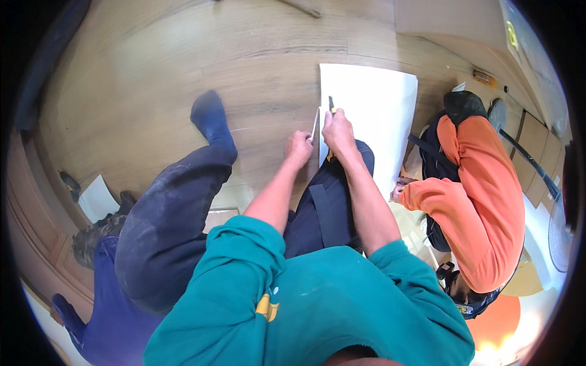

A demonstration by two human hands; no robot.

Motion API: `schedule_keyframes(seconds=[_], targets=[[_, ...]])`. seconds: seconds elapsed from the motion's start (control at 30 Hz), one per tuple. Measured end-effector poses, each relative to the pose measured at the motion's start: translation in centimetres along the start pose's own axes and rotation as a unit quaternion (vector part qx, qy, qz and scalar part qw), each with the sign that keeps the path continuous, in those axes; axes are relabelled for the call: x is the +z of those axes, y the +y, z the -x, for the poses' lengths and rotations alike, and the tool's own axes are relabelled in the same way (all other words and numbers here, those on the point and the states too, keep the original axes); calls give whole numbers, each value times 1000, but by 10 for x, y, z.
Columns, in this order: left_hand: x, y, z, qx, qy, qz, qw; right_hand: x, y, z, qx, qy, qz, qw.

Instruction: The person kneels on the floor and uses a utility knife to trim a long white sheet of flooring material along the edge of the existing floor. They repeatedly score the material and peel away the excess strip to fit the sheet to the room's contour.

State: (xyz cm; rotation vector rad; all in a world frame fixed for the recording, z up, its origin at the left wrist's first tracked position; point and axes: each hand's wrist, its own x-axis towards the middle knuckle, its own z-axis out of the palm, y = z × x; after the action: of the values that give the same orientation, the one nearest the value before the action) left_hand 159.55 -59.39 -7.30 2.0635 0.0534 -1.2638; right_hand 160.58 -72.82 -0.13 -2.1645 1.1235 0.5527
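Note:
A large white sheet [378, 97] lies on the wooden floor in front of me, partly under my bent leg. My right hand [340, 133] is closed round a yellow and black utility knife [333, 110] over the sheet's left part, the knife's dark tip pointing away from me. Just left of the sheet's edge, my left hand [298, 149] pinches a narrow white strip [315, 124] that stands up along that edge. Whether the strip is still joined to the sheet I cannot tell.
A person in orange [488, 201] crouches at the right, one hand at the sheet's edge. Another person in dark blue [113, 305] is at the left, near a small white piece [99, 198]. A fan [558, 235] stands far right. A stick [302, 8] lies at the far edge.

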Motion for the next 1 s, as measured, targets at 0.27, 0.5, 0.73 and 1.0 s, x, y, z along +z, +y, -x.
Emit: schedule_keyframes(seconds=[0.27,0.5,0.73,1.0], targets=[[-74,24,-35,-136,246,168,945,-70,84,-47,-46,131,47,989],[-13,141,-37,95,177,-7,980,-41,107,-82,50,62,-455,887],[10,104,-61,-3,204,40,978,-42,110,-80,35,66,-543,836],[-73,121,-30,-8,-51,70,996,-53,117,-74,62,49,-522,849]])
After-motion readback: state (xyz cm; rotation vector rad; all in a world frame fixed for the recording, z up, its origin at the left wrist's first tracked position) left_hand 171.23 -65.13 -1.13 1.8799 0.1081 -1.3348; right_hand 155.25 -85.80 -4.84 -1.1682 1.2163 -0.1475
